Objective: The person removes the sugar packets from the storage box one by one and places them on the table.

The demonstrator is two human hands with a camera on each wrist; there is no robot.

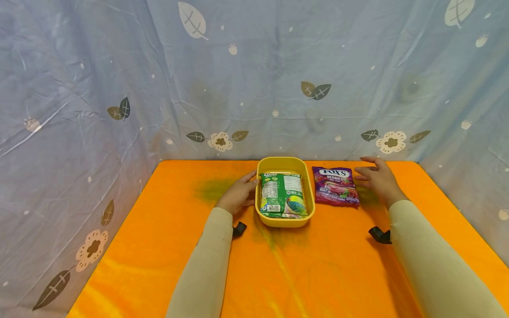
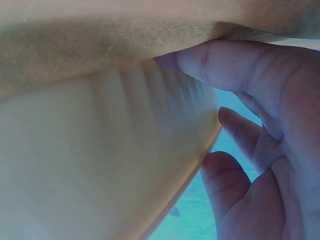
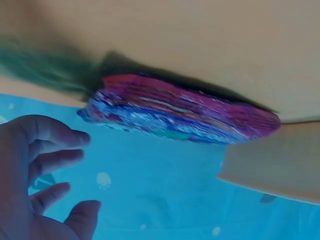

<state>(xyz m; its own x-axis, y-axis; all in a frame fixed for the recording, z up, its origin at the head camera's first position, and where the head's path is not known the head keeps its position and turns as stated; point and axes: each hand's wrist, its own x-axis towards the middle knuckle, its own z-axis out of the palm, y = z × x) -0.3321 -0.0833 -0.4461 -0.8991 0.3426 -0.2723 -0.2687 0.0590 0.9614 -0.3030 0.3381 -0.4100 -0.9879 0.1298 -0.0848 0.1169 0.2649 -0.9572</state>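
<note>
A yellow plastic tub (image 1: 285,224) stands on the table, and a green candy bag (image 1: 282,194) lies inside it, its printed back facing up. My left hand (image 1: 238,194) is at the tub's left side; in the left wrist view the fingertips rest against the tub wall (image 2: 100,160) with the fingers loosely bent. To the tub's right lies a purple Fox's Berries candy bag (image 1: 336,187), flat on the table. Just right of that bag, my right hand (image 1: 379,181) is held with fingers spread, touching nothing. The right wrist view shows a gap between its fingertips and the purple bag (image 3: 185,112).
An orange cloth covers the table (image 1: 302,274). Behind and at both sides hangs a pale blue curtain (image 1: 258,79) with leaf and flower prints. A black piece (image 1: 239,229) sits by the left wrist and another black piece (image 1: 380,235) by the right.
</note>
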